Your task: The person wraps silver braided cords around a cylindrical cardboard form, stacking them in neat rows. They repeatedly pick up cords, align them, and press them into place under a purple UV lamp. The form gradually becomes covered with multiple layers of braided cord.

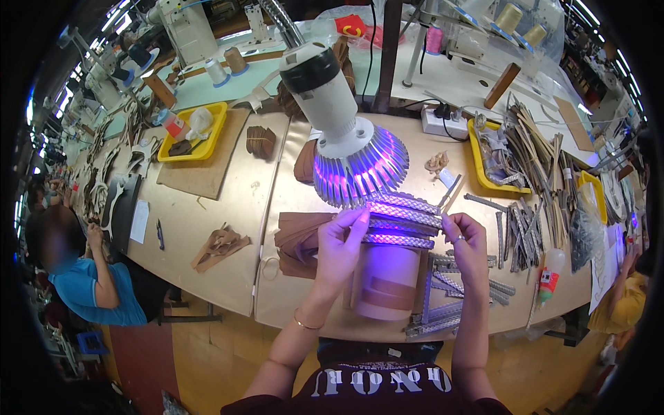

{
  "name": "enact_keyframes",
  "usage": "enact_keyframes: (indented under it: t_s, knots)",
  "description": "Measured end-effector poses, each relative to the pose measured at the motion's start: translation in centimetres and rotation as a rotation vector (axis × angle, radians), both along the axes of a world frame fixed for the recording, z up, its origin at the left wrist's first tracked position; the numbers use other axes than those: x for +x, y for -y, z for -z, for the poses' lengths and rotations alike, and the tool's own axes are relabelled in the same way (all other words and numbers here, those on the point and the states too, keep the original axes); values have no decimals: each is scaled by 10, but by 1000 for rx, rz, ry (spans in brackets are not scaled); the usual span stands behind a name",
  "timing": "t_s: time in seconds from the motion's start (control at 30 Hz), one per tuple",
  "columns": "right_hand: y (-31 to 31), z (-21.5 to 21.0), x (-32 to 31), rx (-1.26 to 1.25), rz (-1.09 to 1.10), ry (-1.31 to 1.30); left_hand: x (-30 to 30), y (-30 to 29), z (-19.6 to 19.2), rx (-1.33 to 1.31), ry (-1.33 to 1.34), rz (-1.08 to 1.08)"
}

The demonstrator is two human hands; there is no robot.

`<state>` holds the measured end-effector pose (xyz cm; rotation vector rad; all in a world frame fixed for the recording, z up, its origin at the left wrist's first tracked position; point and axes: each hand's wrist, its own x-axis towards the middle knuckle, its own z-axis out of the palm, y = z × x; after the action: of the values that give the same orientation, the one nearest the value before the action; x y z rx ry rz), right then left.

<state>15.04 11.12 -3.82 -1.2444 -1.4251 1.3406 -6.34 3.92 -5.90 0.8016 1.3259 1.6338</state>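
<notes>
Looming closest, a white-and-black lamp with a finned metal head (339, 117) throws violet light over the work. Beneath it, silver-grey braided flat strips (404, 210) lie side by side across the upper part of a pale, rounded cylinder-like form (387, 266), which stands on the tan worktop (297, 315). The left hand (342, 245) pinches their left ends between thumb and forefinger; the right hand (470, 242) has its fingertips closed at the right end of the upper ones, though which strip it grips is hard to tell. Lower on the form lies a flat brown band (387, 294).

Uneven pull from the two hands could skew the strips or let one slip off the curved surface. Fingers so near the lamp head might knock it or get warm, if it runs hot.

Just left sits a heap of flat brown strips (301, 238); loose grey braided lengths (443, 321) lie to the right, close enough that a sleeve or wrist could drag them about. Farther right stands a white bottle with a red label (550, 277), which a stray elbow might tip.
</notes>
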Motion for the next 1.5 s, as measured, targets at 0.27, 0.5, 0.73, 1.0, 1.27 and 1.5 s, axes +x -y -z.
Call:
enact_keyframes:
  t_s: [0.27, 0.5, 0.73, 1.0, 1.27, 1.5]
  knots:
    - [-3, 7, -2, 72, 143, 231, -22, 27, 19, 1, -204, -135]
    - [12, -22, -4, 154, 216, 91, -9, 79, 24, -86, -273, -174]
    - [75, -110, 7, 359, -423, -611, 14, 96, 13, -41, -392, -58]
    - [103, -152, -4, 458, -875, -941, 22, 96, 6, -15, -500, 45]
    - [90, -119, 29, 218, -1111, -1155, 23, 92, -3, -68, -535, 25]
    - [85, -19, 10, 129, -222, 319, 15, 80, -5, -75, -553, 110]
